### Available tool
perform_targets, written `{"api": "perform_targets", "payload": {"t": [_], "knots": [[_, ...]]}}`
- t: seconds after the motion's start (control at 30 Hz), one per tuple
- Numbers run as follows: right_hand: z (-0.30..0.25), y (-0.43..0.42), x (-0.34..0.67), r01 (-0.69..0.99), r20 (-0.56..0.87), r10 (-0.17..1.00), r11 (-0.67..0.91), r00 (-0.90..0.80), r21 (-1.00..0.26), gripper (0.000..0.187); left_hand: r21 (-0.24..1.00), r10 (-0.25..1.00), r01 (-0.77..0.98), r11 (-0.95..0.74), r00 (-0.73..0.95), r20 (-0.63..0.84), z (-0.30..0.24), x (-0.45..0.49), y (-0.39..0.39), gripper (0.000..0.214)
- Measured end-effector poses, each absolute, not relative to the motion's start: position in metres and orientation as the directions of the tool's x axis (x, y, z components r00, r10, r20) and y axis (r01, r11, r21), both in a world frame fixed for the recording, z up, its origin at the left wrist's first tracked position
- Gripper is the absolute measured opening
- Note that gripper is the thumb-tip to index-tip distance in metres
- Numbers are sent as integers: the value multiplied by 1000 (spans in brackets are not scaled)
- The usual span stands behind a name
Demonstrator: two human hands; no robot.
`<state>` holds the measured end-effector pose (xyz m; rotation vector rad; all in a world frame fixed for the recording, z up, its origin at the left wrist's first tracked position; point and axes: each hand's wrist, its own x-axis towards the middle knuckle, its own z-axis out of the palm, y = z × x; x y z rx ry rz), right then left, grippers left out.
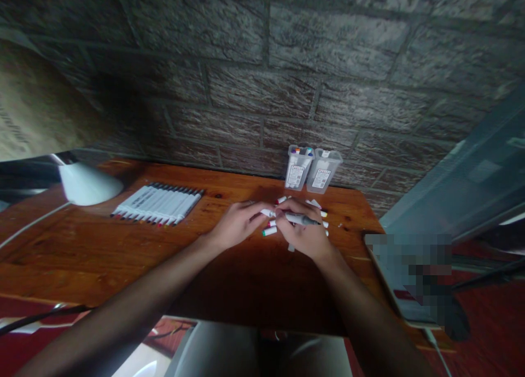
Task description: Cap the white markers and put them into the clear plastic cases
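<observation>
Over the middle of the wooden table, both hands come together on one marker (pixel 296 218). My right hand (pixel 307 237) is closed around its pale barrel, and the dark grey end points right. With thumb and fingertips, my left hand (pixel 234 226) pinches the white cap end (pixel 267 213). I cannot tell whether that cap is seated or pulled off. Several white pieces with coloured ends, like a green-tipped one (pixel 269 231), lie around and under my right hand, which partly hides them. To the left, several white markers (pixel 158 204) lie side by side in a row.
Two clear plastic cases (pixel 298 172) stand by the stone wall, the left one with a few coloured-ended markers inside. A lamp with a white base (pixel 88 184) is at the left. At the right edge of the wooden table (pixel 229 289) lies a partly blurred flat device (pixel 414 306).
</observation>
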<state>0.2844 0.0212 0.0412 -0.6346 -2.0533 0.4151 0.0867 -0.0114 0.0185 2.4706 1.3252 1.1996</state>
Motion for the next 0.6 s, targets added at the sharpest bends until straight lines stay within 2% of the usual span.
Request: {"api": "perform_targets", "payload": {"t": [0.27, 0.5, 0.6], "knots": [[45, 21, 286, 286, 681, 595, 803, -426, -523, 10, 424, 746, 667, -612, 309, 590, 15, 88, -11, 20], [36, 31, 294, 356, 602, 685, 728, -410, -586, 12, 506, 741, 687, -522, 71, 668, 27, 78, -12, 20], [33, 34, 293, 318, 596, 703, 709, -388, -629, 13, 494, 713, 657, -569, 95, 695, 29, 75, -13, 19]]}}
